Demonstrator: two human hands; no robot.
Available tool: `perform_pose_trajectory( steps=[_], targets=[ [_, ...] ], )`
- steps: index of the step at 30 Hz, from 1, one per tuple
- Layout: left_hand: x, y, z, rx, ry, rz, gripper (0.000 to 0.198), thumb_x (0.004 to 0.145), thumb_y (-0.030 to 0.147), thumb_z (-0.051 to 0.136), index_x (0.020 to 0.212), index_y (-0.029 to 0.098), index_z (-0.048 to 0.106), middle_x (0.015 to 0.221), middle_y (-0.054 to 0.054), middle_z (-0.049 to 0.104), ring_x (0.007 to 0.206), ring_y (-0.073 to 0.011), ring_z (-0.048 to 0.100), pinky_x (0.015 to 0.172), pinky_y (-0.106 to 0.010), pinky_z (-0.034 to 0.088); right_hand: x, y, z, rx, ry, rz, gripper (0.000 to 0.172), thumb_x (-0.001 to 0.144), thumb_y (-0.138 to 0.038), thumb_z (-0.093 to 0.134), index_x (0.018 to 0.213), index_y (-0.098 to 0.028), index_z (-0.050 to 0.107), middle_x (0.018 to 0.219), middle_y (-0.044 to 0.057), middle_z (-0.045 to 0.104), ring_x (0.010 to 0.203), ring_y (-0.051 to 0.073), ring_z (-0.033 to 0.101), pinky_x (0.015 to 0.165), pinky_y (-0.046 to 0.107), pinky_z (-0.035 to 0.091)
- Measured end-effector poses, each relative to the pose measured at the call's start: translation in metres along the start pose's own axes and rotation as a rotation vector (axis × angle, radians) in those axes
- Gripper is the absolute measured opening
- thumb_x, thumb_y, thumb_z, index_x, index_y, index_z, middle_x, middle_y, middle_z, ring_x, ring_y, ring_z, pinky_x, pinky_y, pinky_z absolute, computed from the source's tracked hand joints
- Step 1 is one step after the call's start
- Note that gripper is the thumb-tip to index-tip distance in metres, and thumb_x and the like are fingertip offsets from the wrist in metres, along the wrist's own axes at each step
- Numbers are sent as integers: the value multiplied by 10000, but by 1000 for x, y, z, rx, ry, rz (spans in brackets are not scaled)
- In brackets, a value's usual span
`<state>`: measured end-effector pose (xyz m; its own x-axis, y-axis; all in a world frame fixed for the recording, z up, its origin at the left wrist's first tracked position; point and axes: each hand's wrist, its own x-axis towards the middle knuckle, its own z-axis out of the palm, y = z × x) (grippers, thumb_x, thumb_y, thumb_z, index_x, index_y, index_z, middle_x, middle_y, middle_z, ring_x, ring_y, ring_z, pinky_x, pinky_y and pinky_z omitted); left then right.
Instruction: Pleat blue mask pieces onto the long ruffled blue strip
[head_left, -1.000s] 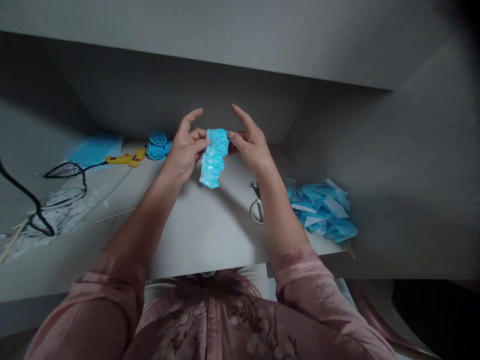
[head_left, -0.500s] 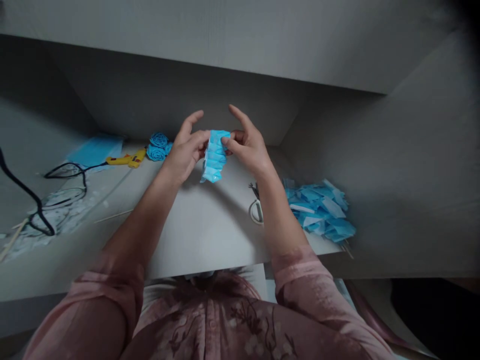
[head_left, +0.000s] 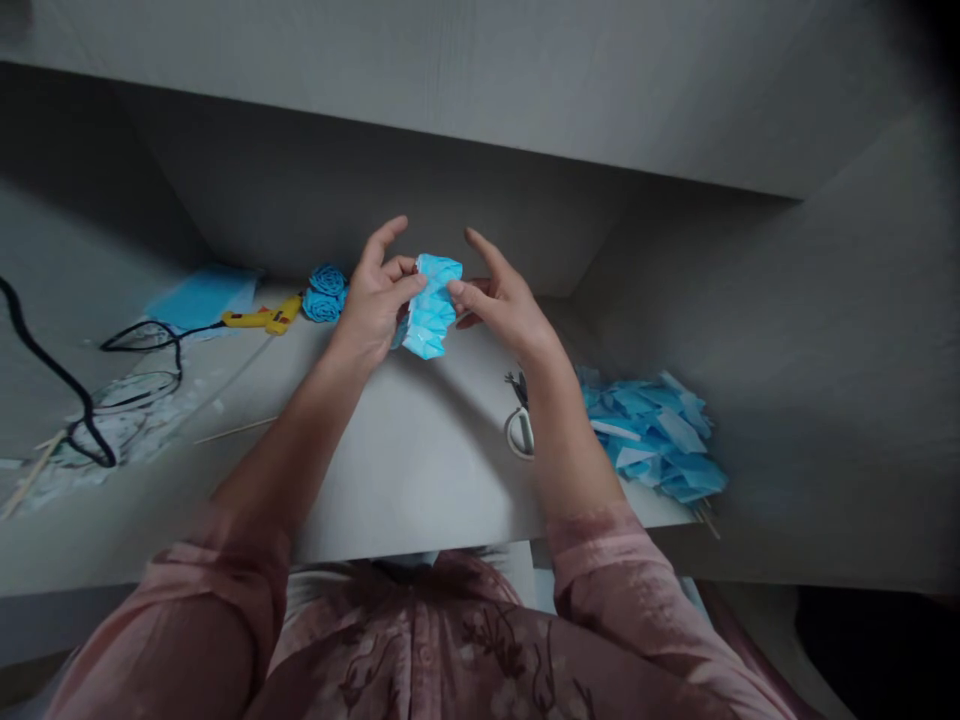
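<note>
1. Evidently, pleats are being shaped or smoothed in the ruffled light-blue strip, held above the tabletop
2. The left hand and right hand pinch its opposite edges, index fingers raised; continuing seems to call for light, steady pinches
3. Room to move runs below the strip to the tabletop's near edge, the scissors at right, the hot-glue gun at left

The left hand's grip pinches the pleated strip at its left edge; the right hand's grip has its right edge; both are above the worktop; there, rosettes sit beside the glue gun; scissors lie partly hidden by the right forearm; blue scraps are heaped to its right.
</note>
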<state>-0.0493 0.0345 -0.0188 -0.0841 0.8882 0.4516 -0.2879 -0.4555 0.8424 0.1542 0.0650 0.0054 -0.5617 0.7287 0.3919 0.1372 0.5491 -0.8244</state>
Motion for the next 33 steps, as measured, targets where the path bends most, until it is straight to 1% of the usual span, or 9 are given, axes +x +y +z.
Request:
perform_pose_trajectory(
  steps=[3,7,11,15,18,20,22,27,33],
  targets=[
    [-1,-2,1,-19,-6,4,792,837,392,920,1526,364,532,1104,-37,765,896,-213,778,730,-287,590,4,4,4,-3,-25,-28,1011,969,-688,689,1766,-343,172,1062,48,756,843,194,723,733,337,666],
    [0,-4,2,-27,3,9,661,951,520,791,1526,333,524,1095,-67,747,1005,-253,768,815,-339,603,8,9,6,9,54,-12,905,1008,-560,693,1745,-356,211,1046,41,754,852,211,737,779,388,682],
    [1,-6,0,47,-29,15,644,920,399,815,1495,322,535,1051,-39,742,876,-202,754,756,-301,589,9,12,4,-1,66,-34,905,1010,-514,706,1750,-330,217,1021,36,755,880,209,740,805,371,674],
    [2,-9,-2,95,-27,56,642,872,268,834,1447,300,550,1035,-19,744,752,-139,718,692,-243,570,7,12,1,38,74,-36,868,1048,-557,644,1762,-323,208,1013,32,765,886,188,755,787,316,645],
    [4,-10,-4,100,18,84,623,885,257,833,1439,308,552,1051,-21,749,787,-143,738,693,-236,577,5,8,-3,75,88,-6,869,1052,-652,595,1763,-318,221,1025,36,772,882,174,759,762,285,622],
    [5,-11,-5,101,34,89,625,893,267,842,1445,318,553,1055,-20,750,811,-152,751,691,-235,582,4,5,-3,67,63,-12,922,1020,-680,639,1762,-315,232,1017,35,770,878,172,752,750,275,615],
    [6,-12,-5,94,37,83,609,910,289,837,1451,319,558,1043,-18,751,829,-162,761,696,-238,592,4,4,-1,53,44,-33,943,998,-633,706,1758,-314,247,987,26,763,844,165,728,744,273,618],
    [4,-12,-2,76,20,40,447,1009,359,712,1434,292,590,993,-27,738,890,-200,788,746,-277,630,8,6,1,34,88,-43,846,1020,-421,727,1734,-299,290,935,8,744,768,154,683,762,279,638],
    [0,-11,-1,146,-37,7,601,920,252,756,1485,307,559,1046,-33,742,855,-198,793,703,-269,630,7,8,-5,77,124,-52,793,1041,-438,703,1721,-319,314,912,-5,744,824,163,729,776,292,640]
  ],
)
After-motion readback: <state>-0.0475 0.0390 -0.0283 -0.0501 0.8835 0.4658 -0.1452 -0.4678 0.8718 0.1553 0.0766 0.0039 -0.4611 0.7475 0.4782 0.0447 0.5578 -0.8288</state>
